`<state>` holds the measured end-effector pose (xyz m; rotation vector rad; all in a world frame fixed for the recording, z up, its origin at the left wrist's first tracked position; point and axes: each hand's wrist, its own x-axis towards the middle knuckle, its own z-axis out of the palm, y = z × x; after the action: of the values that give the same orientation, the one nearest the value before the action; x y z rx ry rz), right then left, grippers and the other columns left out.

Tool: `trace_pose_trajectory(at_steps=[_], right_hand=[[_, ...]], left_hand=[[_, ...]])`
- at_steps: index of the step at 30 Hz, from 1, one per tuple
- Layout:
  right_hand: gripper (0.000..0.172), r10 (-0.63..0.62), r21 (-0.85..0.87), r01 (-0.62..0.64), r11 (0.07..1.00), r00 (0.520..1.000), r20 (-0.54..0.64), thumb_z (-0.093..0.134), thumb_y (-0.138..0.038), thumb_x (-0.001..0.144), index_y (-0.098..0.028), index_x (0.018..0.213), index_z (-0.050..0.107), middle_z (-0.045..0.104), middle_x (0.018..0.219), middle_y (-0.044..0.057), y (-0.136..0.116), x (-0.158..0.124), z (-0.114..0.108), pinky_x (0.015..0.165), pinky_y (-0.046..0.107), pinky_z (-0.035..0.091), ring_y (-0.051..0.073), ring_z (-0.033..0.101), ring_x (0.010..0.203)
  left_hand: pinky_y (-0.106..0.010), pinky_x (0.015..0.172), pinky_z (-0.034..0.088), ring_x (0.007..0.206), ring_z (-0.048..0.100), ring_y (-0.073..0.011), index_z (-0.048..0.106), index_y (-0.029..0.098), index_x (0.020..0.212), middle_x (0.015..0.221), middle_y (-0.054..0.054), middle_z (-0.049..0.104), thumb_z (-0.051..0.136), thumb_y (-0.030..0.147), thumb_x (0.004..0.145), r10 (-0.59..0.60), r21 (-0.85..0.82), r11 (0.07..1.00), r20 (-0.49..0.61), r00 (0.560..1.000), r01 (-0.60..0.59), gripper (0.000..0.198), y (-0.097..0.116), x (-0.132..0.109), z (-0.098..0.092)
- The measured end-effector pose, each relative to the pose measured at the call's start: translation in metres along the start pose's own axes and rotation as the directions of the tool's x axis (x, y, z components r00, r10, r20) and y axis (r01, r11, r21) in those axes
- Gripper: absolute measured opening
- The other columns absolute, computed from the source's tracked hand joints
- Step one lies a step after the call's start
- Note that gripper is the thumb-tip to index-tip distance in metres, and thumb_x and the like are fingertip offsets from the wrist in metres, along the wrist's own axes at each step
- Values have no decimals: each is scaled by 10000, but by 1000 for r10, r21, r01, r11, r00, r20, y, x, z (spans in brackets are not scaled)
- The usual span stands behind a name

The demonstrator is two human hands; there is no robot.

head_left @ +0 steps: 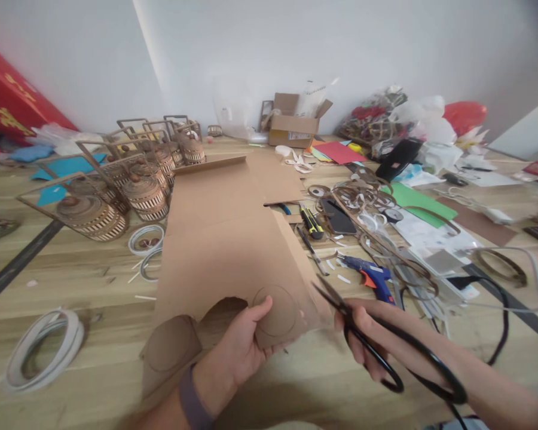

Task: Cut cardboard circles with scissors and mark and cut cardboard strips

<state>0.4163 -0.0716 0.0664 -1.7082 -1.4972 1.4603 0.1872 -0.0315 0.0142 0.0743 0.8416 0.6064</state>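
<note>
A large brown cardboard sheet [219, 233] lies across the table, with a curved notch cut from its near edge. My left hand [246, 334] grips that edge, thumb on top beside a drawn circle [281, 313] and fingers underneath. In my right hand [367, 334] are black-handled scissors [341, 304], their blades pointing at the sheet's right corner but apart from the circle. A loose cardboard piece [173, 346] with a rounded outline lies left of my left hand.
Several small bamboo baskets [146, 197] with tall handles stand at the left. White rings [45, 352] lie nearer. To the right are a blue glue gun [372, 275], a yellow box cutter [311, 222], a phone [338, 216] and tangled brown strips [363, 191]. A cardboard box [293, 128] stands behind.
</note>
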Motion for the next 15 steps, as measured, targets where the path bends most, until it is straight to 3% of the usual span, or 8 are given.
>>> trace_pose_trajectory(at_steps=[2,4,15], right_hand=[[753,128,114,-148,982,978,167,399,-913,777,-198,831,629,626,534,5,-8,-3,1,379,209,427,128,559,363],[757,187,114,-217,970,956,224,442,-919,739,-190,816,632,614,499,-5,-14,-1,5,370,183,425,115,555,344],[614,309,255,-402,880,890,335,537,-738,843,-154,720,682,612,416,18,-21,11,1,307,136,373,99,508,268]], left_hand=[[-404,980,570,1060,746,-296,703,42,1153,1015,-197,789,536,308,994,9,16,1000,8,1000,-9,352,-1,1,-3],[-394,961,579,1057,747,-298,713,66,1145,1043,-187,787,614,348,959,26,30,999,0,1000,-26,351,-2,2,-6],[-356,855,608,908,779,-259,713,59,1144,958,-176,797,490,357,1029,29,75,997,-35,999,-27,389,1,-2,-1]])
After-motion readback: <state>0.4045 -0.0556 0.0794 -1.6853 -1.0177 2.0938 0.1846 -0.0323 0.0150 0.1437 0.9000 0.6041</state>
